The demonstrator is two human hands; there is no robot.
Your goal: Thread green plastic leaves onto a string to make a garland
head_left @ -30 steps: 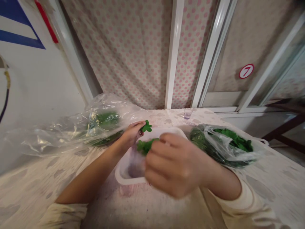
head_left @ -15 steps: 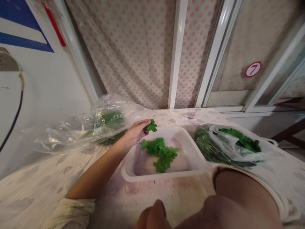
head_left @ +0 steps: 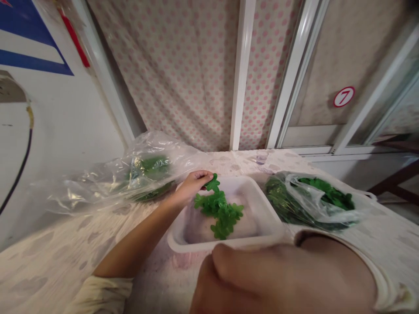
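Note:
My left hand (head_left: 193, 184) pinches a small green plastic leaf piece (head_left: 212, 183) over the far left corner of a white plastic tray (head_left: 262, 205). Several more green leaf pieces (head_left: 221, 213) lie heaped inside the tray. My right hand (head_left: 258, 283) fills the near foreground, very close to the camera and blurred. Its back faces me and its fingers are hidden.
A clear plastic bag (head_left: 131, 174) with green pieces lies left of the tray. Another bag of green pieces (head_left: 310, 200) sits to the right. A pale patterned cloth (head_left: 49, 253) covers the table. A dotted curtain and window frames stand behind.
My right hand left the tray, dropped low, and has now risen closer to the camera. My left hand lowered its leaf piece slightly toward the tray.

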